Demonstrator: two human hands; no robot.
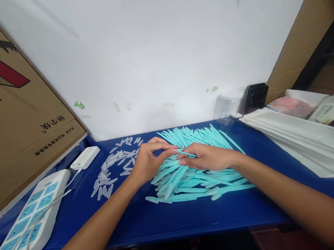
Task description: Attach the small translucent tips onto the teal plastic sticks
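One blue bench [189, 221] is carrying two teal heaps. The larger front heap [175, 178] is showing translucent stick ends, apparently done; the rear heap [212, 137] is looking bare, apparently remaining, and clear sleeves [103, 176] are lying loose at left. Left hand [148, 159] is pinching the tip end of a teal stick [187, 153] above the heaps; right hand [208, 156] is gripping its shaft. Both hands are hiding much of it: cannot tell whether it is wearing a sleeve.

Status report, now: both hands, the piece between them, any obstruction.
Right hand gripping a turquoise stick; left hand pinching its tip. Stick held above piled turquoise sticks. Translucent pieces lie left of the hands; no obstruction visible.
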